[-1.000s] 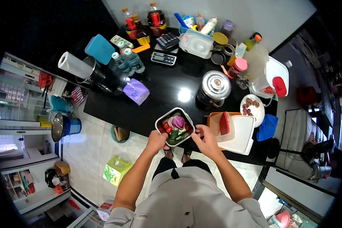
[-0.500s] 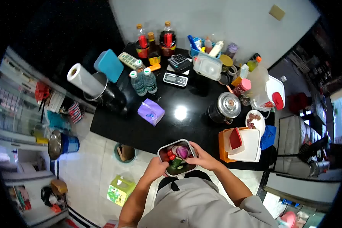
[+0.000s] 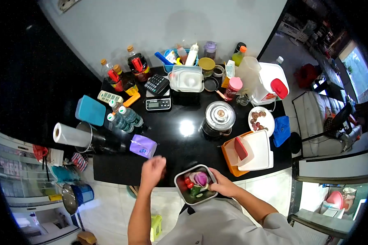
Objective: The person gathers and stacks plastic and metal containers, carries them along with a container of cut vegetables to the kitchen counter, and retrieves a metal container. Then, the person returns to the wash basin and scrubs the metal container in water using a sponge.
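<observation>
A square metal container [image 3: 180,188] with a pale rim holds red tomatoes, a purple onion and green vegetable pieces. My right hand [image 3: 223,182] grips its right side, close to my body at the table's front edge. To the left of the container and apart from it, my left hand [image 3: 153,171] is raised over the front of the black table [image 3: 171,143], its fingers curled in; what they hold, if anything, is hidden. Just beyond that hand lies a purple packet [image 3: 143,146].
A lidded metal pot [image 3: 219,118], a plate of grapes [image 3: 267,120] and orange and white boxes [image 3: 262,153] stand to the right. Water bottles [image 3: 131,116], a scale [image 3: 158,104] and sauce bottles [image 3: 138,65] are at the back left. A film roll [image 3: 71,135] leans from a bucket.
My left hand has let go of the container and moved up and left over the table. My right hand still holds the container. The camera view has shifted.
</observation>
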### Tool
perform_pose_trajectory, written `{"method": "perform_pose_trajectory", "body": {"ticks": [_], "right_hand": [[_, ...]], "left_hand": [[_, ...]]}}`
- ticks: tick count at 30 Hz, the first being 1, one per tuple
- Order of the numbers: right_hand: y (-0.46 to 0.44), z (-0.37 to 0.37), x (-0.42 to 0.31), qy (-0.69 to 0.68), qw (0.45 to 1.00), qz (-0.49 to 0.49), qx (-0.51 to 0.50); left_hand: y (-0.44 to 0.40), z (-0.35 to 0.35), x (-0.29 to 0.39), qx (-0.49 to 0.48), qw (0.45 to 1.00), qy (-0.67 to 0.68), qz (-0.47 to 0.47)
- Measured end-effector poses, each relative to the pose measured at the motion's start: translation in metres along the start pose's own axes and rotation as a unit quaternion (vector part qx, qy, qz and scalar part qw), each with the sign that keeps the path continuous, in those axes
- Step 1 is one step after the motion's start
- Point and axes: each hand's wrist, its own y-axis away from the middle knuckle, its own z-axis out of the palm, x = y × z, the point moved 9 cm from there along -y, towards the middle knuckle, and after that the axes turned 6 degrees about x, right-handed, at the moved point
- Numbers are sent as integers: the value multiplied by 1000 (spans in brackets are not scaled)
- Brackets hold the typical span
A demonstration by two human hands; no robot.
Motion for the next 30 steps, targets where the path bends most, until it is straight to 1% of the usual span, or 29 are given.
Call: {"method": "perform_pose_trajectory", "body": {"ticks": [1,2,3,4,5,6,7,8,10,12,14,17,19,20,22,23,25,26,28,29,30], "right_hand": [[8,-11,-7,5,1000,1,22],[16,-21,-10,10,999,2,45],[22,-32,-7,-7,997,5,82],[29,-43,-6,-4,995,27,101],[38,-52,-13,1,993,9,118],[43,-63,-17,6,991,-11,134],[45,-73,-4,-14,989,-28,142],[51,-76,-8,-35,993,36,107],[62,-88,-29,-76,990,-9,120],[69,-97,-46,-111,987,-1,118],[73,-106,-42,-147,982,7,117],[74,-118,-36,-146,981,-20,124],[73,-122,-35,-144,982,13,125],[71,-125,-33,-144,982,13,124],[65,-132,-35,-84,988,-38,127],[64,-134,-35,-82,988,-37,125],[60,-139,-36,-75,988,-25,136],[57,-140,-37,-73,988,-23,133],[53,-140,-36,-75,990,-17,114],[53,-143,-35,-44,991,-26,121],[53,-143,-40,-41,992,-24,119]], "left_hand": [[-27,-2,22,86,988,-86,93],[-57,6,39,109,977,-100,156],[-72,20,88,135,950,-131,248],[-96,33,116,144,937,-158,275],[-134,44,125,155,910,-213,320],[-146,60,159,158,867,-315,351],[-167,73,174,151,855,-336,364],[-191,83,182,144,840,-345,394],[-235,97,182,125,820,-406,382],[-262,105,182,109,806,-460,358],[-269,108,181,108,816,-469,320],[-273,110,178,107,802,-474,347],[-270,109,181,112,794,-461,381],[-271,109,180,112,793,-462,380],[-268,109,181,114,792,-449,397],[-268,109,180,117,793,-449,395],[-257,110,186,126,782,-418,445],[-256,110,185,128,784,-418,442],[-240,106,195,165,780,-379,470],[-238,102,196,166,795,-358,461],[-229,100,199,169,797,-357,458]]}}
